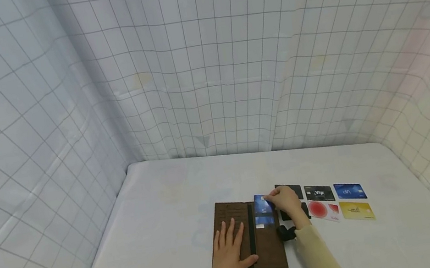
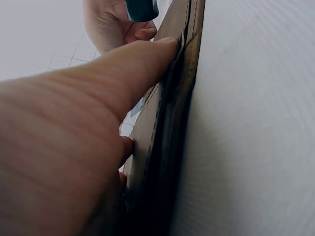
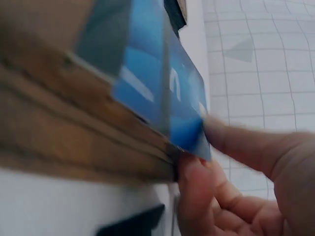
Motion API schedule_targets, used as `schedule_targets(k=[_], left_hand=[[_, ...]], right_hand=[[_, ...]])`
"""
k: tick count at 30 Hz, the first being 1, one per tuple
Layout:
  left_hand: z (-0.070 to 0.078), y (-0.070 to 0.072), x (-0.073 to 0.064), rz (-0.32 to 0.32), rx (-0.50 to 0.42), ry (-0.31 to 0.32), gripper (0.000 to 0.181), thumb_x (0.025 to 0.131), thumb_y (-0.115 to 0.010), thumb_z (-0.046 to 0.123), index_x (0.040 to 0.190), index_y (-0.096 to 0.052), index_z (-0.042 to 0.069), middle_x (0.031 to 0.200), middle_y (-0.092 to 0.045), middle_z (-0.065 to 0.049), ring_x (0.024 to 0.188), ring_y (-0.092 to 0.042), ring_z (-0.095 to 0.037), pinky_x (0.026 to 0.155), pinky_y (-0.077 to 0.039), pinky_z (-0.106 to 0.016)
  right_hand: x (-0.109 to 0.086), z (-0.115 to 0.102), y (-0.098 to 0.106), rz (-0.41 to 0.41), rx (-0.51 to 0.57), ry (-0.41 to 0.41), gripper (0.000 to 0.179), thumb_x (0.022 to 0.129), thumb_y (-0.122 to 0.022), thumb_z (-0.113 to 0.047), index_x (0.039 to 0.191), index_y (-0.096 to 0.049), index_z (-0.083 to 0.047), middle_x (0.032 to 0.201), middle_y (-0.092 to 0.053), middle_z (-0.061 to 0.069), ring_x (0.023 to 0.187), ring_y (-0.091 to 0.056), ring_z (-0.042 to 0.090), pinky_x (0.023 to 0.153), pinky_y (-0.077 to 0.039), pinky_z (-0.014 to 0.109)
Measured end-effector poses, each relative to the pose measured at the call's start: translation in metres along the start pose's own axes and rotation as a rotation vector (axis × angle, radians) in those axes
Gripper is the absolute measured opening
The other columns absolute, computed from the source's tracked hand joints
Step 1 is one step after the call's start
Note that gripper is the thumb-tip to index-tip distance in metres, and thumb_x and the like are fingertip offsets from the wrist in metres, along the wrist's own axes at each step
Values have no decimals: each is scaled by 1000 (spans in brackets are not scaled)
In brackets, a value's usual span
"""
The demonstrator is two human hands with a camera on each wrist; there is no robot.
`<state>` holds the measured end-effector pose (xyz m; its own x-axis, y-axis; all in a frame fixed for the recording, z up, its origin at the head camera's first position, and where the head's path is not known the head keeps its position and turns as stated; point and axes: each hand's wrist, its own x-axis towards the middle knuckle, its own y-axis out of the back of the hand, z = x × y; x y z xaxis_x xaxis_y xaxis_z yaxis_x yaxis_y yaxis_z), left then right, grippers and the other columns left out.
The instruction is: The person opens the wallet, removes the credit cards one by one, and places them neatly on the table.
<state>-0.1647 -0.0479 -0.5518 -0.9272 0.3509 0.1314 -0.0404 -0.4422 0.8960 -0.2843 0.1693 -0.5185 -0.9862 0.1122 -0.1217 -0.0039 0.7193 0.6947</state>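
A brown wallet (image 1: 272, 255) lies spread open on the white table, card slots on its left half and a dark strip down its middle. My left hand (image 1: 228, 255) rests on the left half with fingers spread, its thumb (image 2: 160, 49) at the wallet's near edge. At the far right part of the wallet, my right hand (image 1: 285, 200) pinches a blue card (image 3: 184, 93) by its corner between thumb and fingertips. A narrow dark band crosses this card, and the card's far end sticks out past the wallet's top edge.
Right of the wallet lie a black Vip card (image 1: 320, 193), a blue card (image 1: 350, 191), a red-and-white card (image 1: 324, 210) and a yellow card (image 1: 357, 210). Two dark cards are partly hidden by my right hand. Grid-patterned curtains (image 1: 207, 84) enclose the table.
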Motion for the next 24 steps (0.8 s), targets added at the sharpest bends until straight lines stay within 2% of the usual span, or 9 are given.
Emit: schedule_targets(k=[7,14,24], left_hand=[[0,-1,0,10,-12,0,88,83,-60,60,148,-32,8,154,-20,-18,140,-10,-40,110,-9,-56],[0,0,0,12,-27,-5,88,83,-60,59,148,-33,8,154,-20,-19,140,-11,-41,109,-10,-57],[-2,-2,0,11,-26,-12,87,83,-60,59,149,-32,8,154,-20,-19,140,-10,-41,109,-10,-58]], right_hand=[[4,2,5,-124,63,67,27,77,-78,-19,86,-59,-3,68,-58,5,55,-56,18,55,-45,32],[7,3,5,-126,28,67,26,77,-79,-20,85,-58,-5,67,-56,5,55,-56,18,56,-44,31],[7,2,5,-102,55,70,28,75,-80,-20,88,-59,-7,66,-57,4,54,-56,19,55,-41,32]])
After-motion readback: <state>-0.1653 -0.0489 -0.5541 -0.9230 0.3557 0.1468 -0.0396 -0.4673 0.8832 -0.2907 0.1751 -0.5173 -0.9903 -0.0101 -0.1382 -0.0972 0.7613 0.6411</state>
